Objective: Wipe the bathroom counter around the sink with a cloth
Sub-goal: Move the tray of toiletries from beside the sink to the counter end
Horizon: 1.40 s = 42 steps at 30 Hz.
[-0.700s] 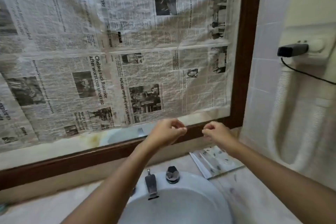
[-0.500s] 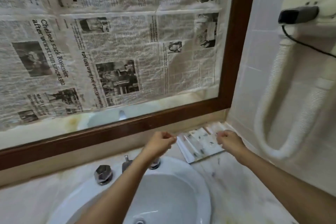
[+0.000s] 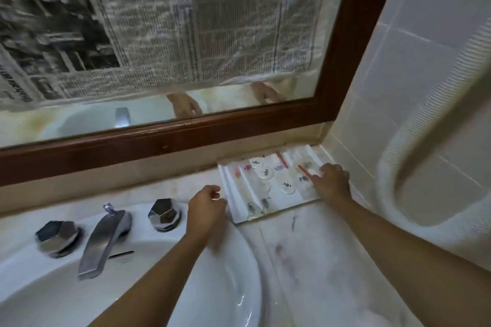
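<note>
At the back right corner of the counter (image 3: 313, 252), a white ridged tray (image 3: 239, 194) is lying against the wall, holding small round pieces and thin red sticks. The right hand (image 3: 332, 180) is resting on the tray's right part, fingers loosely curled with the forefinger reaching out onto the tray surface. The left hand (image 3: 206, 207) is hovering just beside the tray's left edge, over the rim of the white sink (image 3: 212, 287), its fingers curled inward with nothing between them. No cloth is showing in either hand. A chrome tap (image 3: 105, 239) is standing between two faceted knobs. Behind, newspaper (image 3: 186, 21) is covering most of the wood-framed mirror (image 3: 345, 34).
</note>
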Available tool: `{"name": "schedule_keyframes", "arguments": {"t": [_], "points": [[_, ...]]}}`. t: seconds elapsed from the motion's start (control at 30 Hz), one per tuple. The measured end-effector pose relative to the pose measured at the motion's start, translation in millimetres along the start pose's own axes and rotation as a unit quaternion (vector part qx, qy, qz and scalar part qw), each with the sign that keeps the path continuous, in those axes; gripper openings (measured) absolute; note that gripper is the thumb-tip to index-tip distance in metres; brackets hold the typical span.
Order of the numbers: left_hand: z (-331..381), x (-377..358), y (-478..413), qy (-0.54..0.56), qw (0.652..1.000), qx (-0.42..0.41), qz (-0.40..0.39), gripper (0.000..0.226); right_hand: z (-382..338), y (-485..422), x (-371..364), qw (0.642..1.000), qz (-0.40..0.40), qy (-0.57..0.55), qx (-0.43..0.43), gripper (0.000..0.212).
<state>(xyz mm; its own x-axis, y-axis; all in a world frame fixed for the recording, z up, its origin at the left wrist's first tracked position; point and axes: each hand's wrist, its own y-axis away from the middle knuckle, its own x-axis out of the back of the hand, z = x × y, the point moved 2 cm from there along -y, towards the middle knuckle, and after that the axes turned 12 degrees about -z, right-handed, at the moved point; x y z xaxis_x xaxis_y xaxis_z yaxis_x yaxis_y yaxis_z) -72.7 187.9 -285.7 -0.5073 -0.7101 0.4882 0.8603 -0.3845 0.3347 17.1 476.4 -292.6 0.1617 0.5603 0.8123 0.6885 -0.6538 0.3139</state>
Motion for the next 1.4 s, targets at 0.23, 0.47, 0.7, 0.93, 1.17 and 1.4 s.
{"name": "schedule_keyframes", "arguments": {"t": [0.23,0.47,0.7,0.93,1.17,1.4], "points": [[8,-22,-26,-0.050,0.997,0.046,-0.033,0.051,10,-35,-1,0.999,0.013,-0.043,-0.020,0.049],[1,-26,-36,-0.097,0.992,0.069,-0.048,0.044,8,-46,-6,0.990,0.029,-0.131,-0.039,0.048],[-3,-26,-23,-0.031,0.995,0.087,-0.022,0.020,9,-40,-5,0.964,0.047,-0.244,-0.092,0.046],[-10,-13,1,0.070,0.991,0.113,0.010,0.030,18,-11,-12,0.952,0.054,-0.275,-0.120,0.028],[-24,25,84,0.186,0.975,0.093,0.076,0.040,-1,85,-22,0.951,0.051,-0.292,-0.082,0.037],[-69,72,189,0.259,0.955,0.092,0.110,0.040,-30,180,-46,0.935,0.033,-0.349,-0.049,0.022]]}}
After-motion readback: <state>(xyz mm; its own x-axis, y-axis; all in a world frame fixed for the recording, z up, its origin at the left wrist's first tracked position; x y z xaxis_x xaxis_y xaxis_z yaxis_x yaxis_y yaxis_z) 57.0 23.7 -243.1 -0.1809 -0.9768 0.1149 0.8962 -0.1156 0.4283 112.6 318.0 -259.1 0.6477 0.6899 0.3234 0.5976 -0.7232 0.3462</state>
